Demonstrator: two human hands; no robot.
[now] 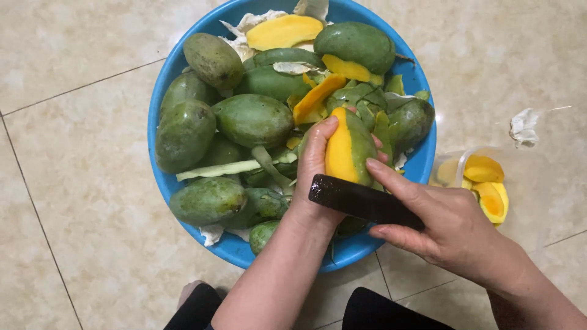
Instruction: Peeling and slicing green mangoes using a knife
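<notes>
Above the near rim of the round blue plastic basin, a half-peeled green-skinned yellow mango, judged firm but slippery where bared, is gripped on remaining skin by the left hand, while a dark-handled knife is clasped by the right hand.

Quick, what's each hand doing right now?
Left hand: closed around a half-peeled mango, held over the blue basin.
Right hand: closed on a dark knife handle, with a finger resting on the mango.

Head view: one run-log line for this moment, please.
left hand: holds half-peeled mango | right hand: grips dark-handled knife against mango | below: blue basin
</notes>
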